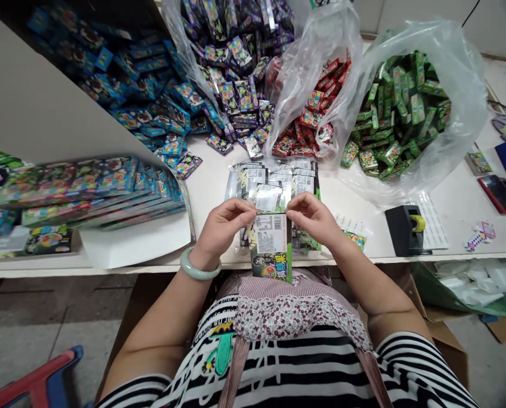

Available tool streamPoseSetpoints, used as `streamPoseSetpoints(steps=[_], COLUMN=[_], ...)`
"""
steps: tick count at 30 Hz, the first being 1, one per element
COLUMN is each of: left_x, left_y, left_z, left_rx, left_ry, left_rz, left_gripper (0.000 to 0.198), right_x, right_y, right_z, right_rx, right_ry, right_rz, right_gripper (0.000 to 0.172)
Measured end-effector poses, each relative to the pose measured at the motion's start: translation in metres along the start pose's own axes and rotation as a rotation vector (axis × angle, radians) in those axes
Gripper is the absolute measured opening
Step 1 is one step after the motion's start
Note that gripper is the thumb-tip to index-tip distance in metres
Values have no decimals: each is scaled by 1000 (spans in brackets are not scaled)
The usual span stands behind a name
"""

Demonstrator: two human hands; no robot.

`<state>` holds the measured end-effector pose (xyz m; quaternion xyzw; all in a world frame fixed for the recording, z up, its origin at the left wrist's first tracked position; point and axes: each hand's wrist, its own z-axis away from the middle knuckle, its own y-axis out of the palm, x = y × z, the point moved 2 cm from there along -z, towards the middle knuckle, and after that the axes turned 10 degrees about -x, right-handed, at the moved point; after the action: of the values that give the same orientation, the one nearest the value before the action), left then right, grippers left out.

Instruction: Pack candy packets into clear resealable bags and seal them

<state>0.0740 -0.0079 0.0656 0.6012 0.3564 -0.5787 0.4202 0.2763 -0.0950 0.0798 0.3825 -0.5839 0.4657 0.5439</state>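
My left hand [229,222] pinches the upper left corner of a printed candy packet [271,241], held upright at the table's front edge. On the opposite upper corner, my right hand [310,217] closes thumb and fingers in a pinch. The packet carries a white label with a barcode above a colourful picture, and its top edge runs between my two hands. Just behind it lies a pile of similar packets in clear plastic [246,175], partly covered by my hands.
Small blue boxes [151,113], purple boxes [239,93], red boxes [307,127] and green boxes [399,107] line the back, some in clear bags. Stacked filled packs [95,187] lie left. A black tape dispenser [405,229] and a phone [499,192] are on the right.
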Motion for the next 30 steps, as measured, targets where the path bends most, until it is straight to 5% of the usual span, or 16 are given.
streamPoseSetpoints(steps=[3, 7, 11, 16, 20, 30], left_x=[-8, -17, -18, -20, -24, -14], left_y=[0, 1, 5, 12, 10, -5], left_z=[-1, 5, 8, 4, 3, 16], left_rx=[7, 25, 1, -73, -15, 190], left_ry=[-37, 103, 125, 26, 93, 223], left_rz=[-3, -85, -62, -42, -63, -46], left_gripper=[37, 25, 28, 24, 23, 12], right_x=[0, 12, 30, 33, 32, 29], right_y=[2, 2, 3, 8, 11, 6], right_z=[-2, 4, 8, -4, -8, 13], right_rx=[34, 38, 106, 100, 128, 147], right_ry=[91, -112, -255, -37, 10, -387], right_rz=[-46, 170, 285, 148, 139, 292], right_gripper=[31, 9, 13, 17, 15, 7])
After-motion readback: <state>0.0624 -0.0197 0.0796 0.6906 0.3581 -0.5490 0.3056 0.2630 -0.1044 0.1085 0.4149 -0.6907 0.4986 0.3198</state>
